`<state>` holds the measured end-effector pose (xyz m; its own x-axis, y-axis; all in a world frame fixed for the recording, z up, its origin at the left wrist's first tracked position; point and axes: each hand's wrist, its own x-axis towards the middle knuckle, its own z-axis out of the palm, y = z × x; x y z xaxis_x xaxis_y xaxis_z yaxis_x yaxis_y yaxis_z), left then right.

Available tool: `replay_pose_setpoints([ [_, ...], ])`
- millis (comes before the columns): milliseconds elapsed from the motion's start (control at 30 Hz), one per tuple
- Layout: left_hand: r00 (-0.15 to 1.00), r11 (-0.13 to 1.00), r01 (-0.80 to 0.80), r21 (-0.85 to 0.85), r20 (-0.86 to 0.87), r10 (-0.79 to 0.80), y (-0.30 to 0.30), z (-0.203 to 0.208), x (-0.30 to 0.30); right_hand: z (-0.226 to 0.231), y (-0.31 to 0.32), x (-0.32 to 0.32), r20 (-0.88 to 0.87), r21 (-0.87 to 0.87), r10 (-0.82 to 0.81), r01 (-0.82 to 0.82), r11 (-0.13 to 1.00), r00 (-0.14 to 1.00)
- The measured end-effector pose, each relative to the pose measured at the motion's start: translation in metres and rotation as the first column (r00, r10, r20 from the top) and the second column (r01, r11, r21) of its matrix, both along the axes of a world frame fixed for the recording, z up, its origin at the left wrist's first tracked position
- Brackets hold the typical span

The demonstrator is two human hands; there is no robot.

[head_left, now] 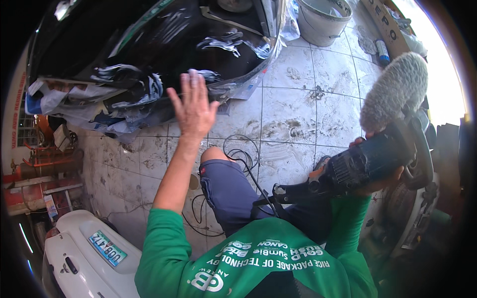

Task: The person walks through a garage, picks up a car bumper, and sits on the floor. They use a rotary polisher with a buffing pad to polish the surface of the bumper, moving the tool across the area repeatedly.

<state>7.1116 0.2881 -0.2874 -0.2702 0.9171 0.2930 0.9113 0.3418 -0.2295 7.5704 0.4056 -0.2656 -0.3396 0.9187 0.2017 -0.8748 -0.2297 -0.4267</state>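
Note:
My left hand is spread against the near edge of a glossy black car panel. White paste coats its fingertips, and swirls of white paste streak the panel. On the right, my right hand grips a black electric polisher from beneath; the tool's body hides much of that hand. A fluffy grey wool pad is on the polisher's head, tilted up and away from the panel. The polisher's black cord hangs from its rear handle and loops down to the floor.
Plastic sheeting and newspaper line the panel's lower edge. A white bucket stands on the dirty tiled floor, near a spray can and cardboard box. A white car and red equipment are at left.

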Motion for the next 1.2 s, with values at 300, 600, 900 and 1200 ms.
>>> replay_pose_setpoints([
  [300,0.995,0.993,-0.083,-0.088,0.049,0.087,0.067,-0.028,0.053,-0.014,0.073,-0.062,0.341,-0.197,0.038,0.032,0.980,0.939],
  [600,0.995,0.998,-0.058,-0.009,0.078,0.058,0.201,-0.067,0.084,-0.057,0.158,-0.069,0.258,-0.307,0.373,-0.291,0.906,0.891],
  [900,0.952,0.931,-0.305,0.200,0.064,0.298,0.169,0.000,0.092,-0.095,0.214,-0.069,0.295,-0.382,0.477,-0.355,0.853,0.828],
  [1200,0.999,0.971,0.003,-0.237,0.049,0.009,0.224,0.011,0.147,-0.106,0.226,-0.093,0.148,-0.513,0.450,-0.321,0.796,0.881],
])
